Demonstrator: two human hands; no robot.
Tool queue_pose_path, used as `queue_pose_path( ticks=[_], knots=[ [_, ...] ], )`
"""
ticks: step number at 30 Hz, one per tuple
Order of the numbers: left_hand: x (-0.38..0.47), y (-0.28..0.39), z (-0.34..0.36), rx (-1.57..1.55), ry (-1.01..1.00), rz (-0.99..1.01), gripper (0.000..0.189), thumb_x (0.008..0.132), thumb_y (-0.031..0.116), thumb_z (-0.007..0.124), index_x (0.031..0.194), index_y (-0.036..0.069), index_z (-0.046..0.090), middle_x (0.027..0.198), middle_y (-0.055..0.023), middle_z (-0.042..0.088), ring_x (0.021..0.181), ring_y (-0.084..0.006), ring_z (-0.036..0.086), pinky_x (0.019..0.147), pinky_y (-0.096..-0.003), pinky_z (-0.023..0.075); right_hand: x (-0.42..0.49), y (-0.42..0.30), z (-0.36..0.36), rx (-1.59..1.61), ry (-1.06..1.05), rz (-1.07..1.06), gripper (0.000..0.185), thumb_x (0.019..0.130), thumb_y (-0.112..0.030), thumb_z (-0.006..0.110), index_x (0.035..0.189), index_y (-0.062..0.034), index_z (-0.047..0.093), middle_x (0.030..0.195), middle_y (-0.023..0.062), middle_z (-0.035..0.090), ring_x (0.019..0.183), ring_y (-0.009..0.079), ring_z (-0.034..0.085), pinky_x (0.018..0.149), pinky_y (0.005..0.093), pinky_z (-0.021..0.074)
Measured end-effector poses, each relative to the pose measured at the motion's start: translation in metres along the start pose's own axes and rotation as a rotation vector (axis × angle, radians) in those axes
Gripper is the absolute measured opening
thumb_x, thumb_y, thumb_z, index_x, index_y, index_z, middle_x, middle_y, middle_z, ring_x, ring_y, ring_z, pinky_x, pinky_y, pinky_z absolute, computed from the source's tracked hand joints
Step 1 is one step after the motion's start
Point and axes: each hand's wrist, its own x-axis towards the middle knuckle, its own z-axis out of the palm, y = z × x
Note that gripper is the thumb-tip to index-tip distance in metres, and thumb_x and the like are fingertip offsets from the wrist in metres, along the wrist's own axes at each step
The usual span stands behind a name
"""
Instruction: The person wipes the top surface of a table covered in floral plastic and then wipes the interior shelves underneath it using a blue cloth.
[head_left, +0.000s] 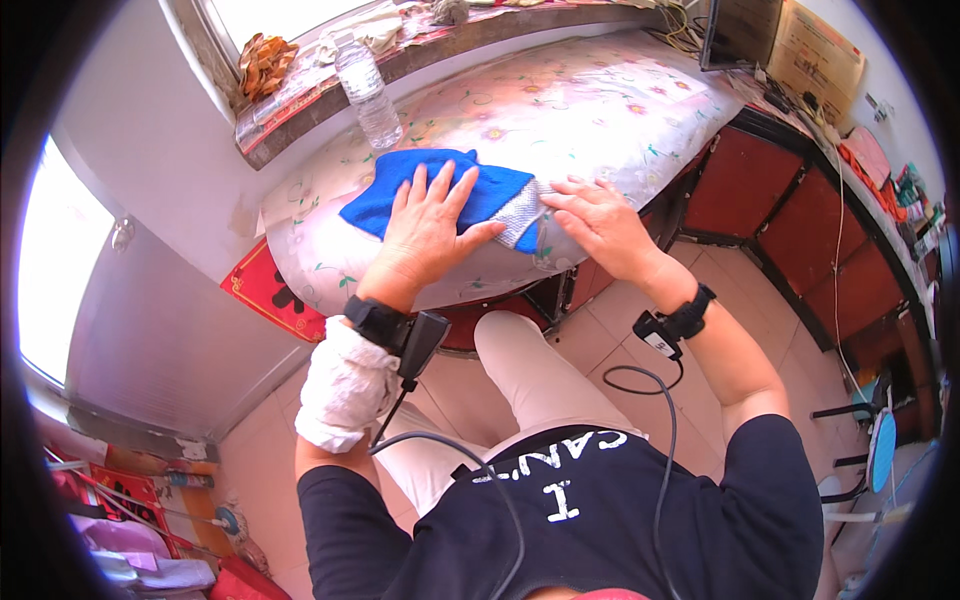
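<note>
A blue cloth lies on the flowered plastic cover of the counter. Its right end is folded so that a grey-white knitted face shows. My left hand rests palm down on the blue part with its fingers spread and the thumb reaching onto the grey-white face. At the cloth's right end, my right hand is palm down, its fingertips at the grey-white edge and its fingers loosely extended. Whether those fingertips press on the cloth or on the cover is hard to tell.
A clear plastic bottle stands behind the cloth, against the windowsill. Crumpled brown paper lies on the sill. Cables hang from both wrist straps. Red cabinets run along the right; a door is at left.
</note>
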Motion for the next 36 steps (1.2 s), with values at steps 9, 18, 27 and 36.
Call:
queue_pose_path(
  ticks=[9,18,27,36],
  knots=[
    [-0.039,-0.063,0.010,-0.166,0.075,-0.179,0.047,0.104,0.042,0.044,0.138,0.013,0.057,0.148,-0.0146,0.050,0.138,-0.0434,0.041,0.114,-0.0464,0.0330,0.030,-0.042,0.044,-0.132,0.000,-0.080,0.041,0.102,-0.041,0.045,0.132,-0.0167,0.060,0.146,0.0079,0.052,0.138,0.0300,0.043,0.113,0.0606,0.0253],
    [-0.009,-0.045,-0.002,-0.462,0.043,-0.089,0.065,0.100,0.061,0.041,0.138,0.010,0.058,0.145,-0.0156,0.052,0.133,-0.0402,0.047,0.109,-0.0493,0.0365,0.033,-0.055,0.043,-0.163,-0.018,-0.099,0.044,0.103,-0.042,0.045,0.138,-0.0196,0.058,0.147,0.0071,0.051,0.140,0.0284,0.042,0.114,0.0595,0.0209],
    [-0.058,-0.068,-0.014,-0.176,-0.244,-0.084,0.048,0.104,0.044,0.042,0.149,0.028,0.045,0.161,-0.0057,0.032,0.150,-0.0428,0.016,0.117,-0.0614,0.0146,0.041,0.011,0.022,-0.114,0.059,0.098,0.041,0.103,-0.036,0.044,0.135,-0.0161,0.060,0.145,0.0128,0.054,0.136,0.0341,0.045,0.114,0.0542,0.0269],
    [-0.057,-0.225,-0.016,-0.101,-0.458,-0.338,0.056,0.103,0.054,0.039,0.155,0.036,0.030,0.166,-0.0015,0.019,0.150,-0.0476,0.013,0.113,-0.0681,0.0189,0.038,0.011,0.041,-0.308,0.217,0.056,0.037,0.098,-0.034,0.051,0.127,-0.0165,0.066,0.135,0.0134,0.061,0.130,0.0361,0.049,0.111,0.0517,0.0305]
  ],
)
